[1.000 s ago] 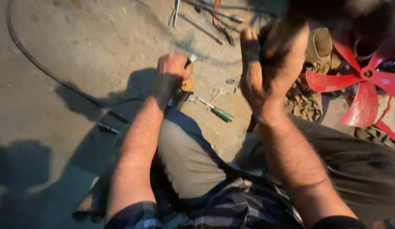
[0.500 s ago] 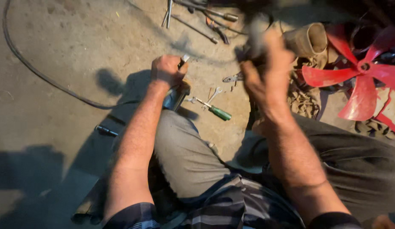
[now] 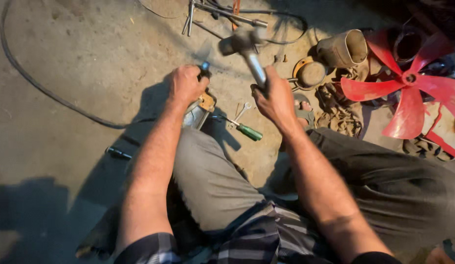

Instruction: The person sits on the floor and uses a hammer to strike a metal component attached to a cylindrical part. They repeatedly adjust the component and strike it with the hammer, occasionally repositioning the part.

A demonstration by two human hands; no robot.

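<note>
Steel hammer [image 3: 243, 46] now raised higher, blurred, right hand [image 3: 275, 100] clenched on handle; left hand [image 3: 187, 84] still wrapped round punch [image 3: 204, 68] over metal part [image 3: 200, 108] on concrete floor [image 3: 80, 58]. Strike looks under way.

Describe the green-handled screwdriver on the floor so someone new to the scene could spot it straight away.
Start at the red fan on the right, then move left past the right hand gripping a hammer. Just below and left of that hand, on the concrete floor, lies the screwdriver. Its green handle sets it apart from the small bare-metal wrench beside it.
</note>
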